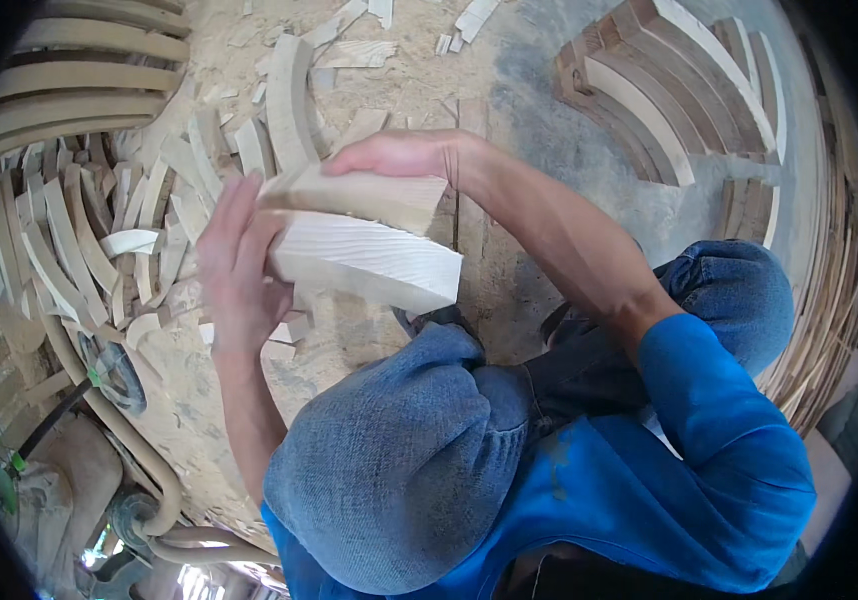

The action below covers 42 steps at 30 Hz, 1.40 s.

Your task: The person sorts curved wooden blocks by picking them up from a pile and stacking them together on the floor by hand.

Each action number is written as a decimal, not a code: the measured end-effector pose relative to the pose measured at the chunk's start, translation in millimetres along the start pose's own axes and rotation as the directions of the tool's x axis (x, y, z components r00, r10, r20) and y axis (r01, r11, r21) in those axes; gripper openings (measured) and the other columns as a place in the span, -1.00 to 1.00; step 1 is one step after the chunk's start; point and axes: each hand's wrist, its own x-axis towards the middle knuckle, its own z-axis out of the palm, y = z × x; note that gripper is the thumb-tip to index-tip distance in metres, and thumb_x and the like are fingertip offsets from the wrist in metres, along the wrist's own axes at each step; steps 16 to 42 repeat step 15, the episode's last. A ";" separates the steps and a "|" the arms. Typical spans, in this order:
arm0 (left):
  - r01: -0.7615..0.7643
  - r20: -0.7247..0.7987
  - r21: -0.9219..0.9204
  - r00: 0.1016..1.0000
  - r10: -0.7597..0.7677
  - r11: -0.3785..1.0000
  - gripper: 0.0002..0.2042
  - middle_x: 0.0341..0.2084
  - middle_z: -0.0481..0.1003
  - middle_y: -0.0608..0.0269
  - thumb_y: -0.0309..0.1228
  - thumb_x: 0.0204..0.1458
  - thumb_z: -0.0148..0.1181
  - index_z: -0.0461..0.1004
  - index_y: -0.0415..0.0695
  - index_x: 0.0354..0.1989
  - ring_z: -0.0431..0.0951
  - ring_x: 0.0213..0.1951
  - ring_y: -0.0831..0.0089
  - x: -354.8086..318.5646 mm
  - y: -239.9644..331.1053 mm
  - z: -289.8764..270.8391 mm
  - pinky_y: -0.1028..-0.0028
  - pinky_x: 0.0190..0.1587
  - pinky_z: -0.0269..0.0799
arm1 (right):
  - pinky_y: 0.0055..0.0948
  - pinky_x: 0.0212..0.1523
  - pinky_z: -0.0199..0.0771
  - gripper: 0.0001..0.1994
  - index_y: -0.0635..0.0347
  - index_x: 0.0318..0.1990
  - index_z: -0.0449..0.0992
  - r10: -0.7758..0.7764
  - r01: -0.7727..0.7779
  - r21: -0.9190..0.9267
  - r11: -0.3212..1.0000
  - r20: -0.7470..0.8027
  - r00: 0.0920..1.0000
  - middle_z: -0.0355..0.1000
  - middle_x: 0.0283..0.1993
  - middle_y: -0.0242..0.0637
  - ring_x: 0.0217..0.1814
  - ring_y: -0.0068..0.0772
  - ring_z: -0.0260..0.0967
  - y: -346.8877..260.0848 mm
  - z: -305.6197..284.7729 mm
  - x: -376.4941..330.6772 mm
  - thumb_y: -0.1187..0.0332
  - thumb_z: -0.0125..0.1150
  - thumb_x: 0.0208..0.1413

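I am clamping both my left hand [239,265] and right hand [399,155] on two stacked curved wood blocks [364,250] at frame centre, aligning their edges.

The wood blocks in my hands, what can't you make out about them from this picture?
Head view:
- Left hand: blurred, so its grip on the lower wood block is unclear.
- Upper wood block: far edge hidden under the right hand.
- Whether the blocks are joined or just stacked: cannot tell.
- Floor beneath them: hidden by the knees.

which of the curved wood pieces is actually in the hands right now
The thick pale curved block, gripped between the left hand and right hand; the others lie on the sawdust floor.
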 end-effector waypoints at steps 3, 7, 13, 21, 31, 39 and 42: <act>0.090 0.107 -0.116 0.991 -0.077 0.989 -0.37 0.02 0.49 0.13 -0.63 -0.48 0.27 0.40 -0.11 -0.02 0.47 0.05 0.13 -7.6 -10.4 16.4 0.26 0.09 0.27 | -0.50 0.05 0.44 -0.51 0.38 0.16 0.40 0.013 0.005 -0.141 0.990 0.126 0.992 0.46 0.09 -0.17 0.00 -0.50 0.46 -11.4 -4.9 -4.7 0.12 0.03 0.28; 0.182 0.080 -0.156 0.982 -0.171 0.971 -0.37 -0.02 0.50 0.13 -0.59 -0.38 0.30 0.41 -0.09 0.05 0.49 -0.01 0.14 -24.0 -11.8 26.4 0.26 0.08 0.30 | -0.48 -0.10 0.49 -0.55 0.34 0.10 0.43 0.035 -0.008 -0.215 0.977 0.120 0.992 0.48 0.01 -0.13 -0.12 -0.46 0.50 -19.3 2.5 -25.7 0.14 0.03 0.23; 0.232 0.093 -0.187 0.972 -0.217 0.955 -0.38 0.00 0.50 0.12 -0.54 -0.43 0.38 0.44 -0.12 0.00 0.49 0.01 0.13 -7.7 -4.4 42.9 0.26 0.09 0.29 | -0.40 0.08 0.41 -0.50 0.39 0.16 0.38 0.061 -0.055 -0.218 0.974 0.022 0.998 0.44 0.11 -0.12 0.07 -0.38 0.43 -22.5 8.4 -50.7 0.11 -0.01 0.27; 0.177 0.063 -0.228 0.984 -0.167 0.958 -0.40 -0.01 0.51 0.12 -0.51 -0.41 0.41 0.45 -0.13 -0.02 0.48 0.03 0.13 -7.8 -6.5 57.6 0.26 0.12 0.28 | -0.32 0.04 0.45 -0.52 0.34 0.14 0.39 0.072 -0.075 -0.218 0.973 -0.020 0.997 0.46 0.08 -0.15 0.03 -0.38 0.46 -24.7 -1.8 -59.8 0.11 -0.02 0.26; 0.177 0.063 -0.228 0.984 -0.167 0.958 -0.40 -0.01 0.51 0.12 -0.51 -0.41 0.41 0.45 -0.13 -0.02 0.48 0.03 0.13 -7.8 -6.5 57.6 0.26 0.12 0.28 | -0.32 0.04 0.45 -0.52 0.34 0.14 0.39 0.072 -0.075 -0.218 0.973 -0.020 0.997 0.46 0.08 -0.15 0.03 -0.38 0.46 -24.7 -1.8 -59.8 0.11 -0.02 0.26; 0.177 0.063 -0.228 0.984 -0.167 0.958 -0.40 -0.01 0.51 0.12 -0.51 -0.41 0.41 0.45 -0.13 -0.02 0.48 0.03 0.13 -7.8 -6.5 57.6 0.26 0.12 0.28 | -0.32 0.04 0.45 -0.52 0.34 0.14 0.39 0.072 -0.075 -0.218 0.973 -0.020 0.997 0.46 0.08 -0.15 0.03 -0.38 0.46 -24.7 -1.8 -59.8 0.11 -0.02 0.26; 0.177 0.063 -0.228 0.984 -0.167 0.958 -0.40 -0.01 0.51 0.12 -0.51 -0.41 0.41 0.45 -0.13 -0.02 0.48 0.03 0.13 -7.8 -6.5 57.6 0.26 0.12 0.28 | -0.32 0.04 0.45 -0.52 0.34 0.14 0.39 0.072 -0.075 -0.218 0.973 -0.020 0.997 0.46 0.08 -0.15 0.03 -0.38 0.46 -24.7 -1.8 -59.8 0.11 -0.02 0.26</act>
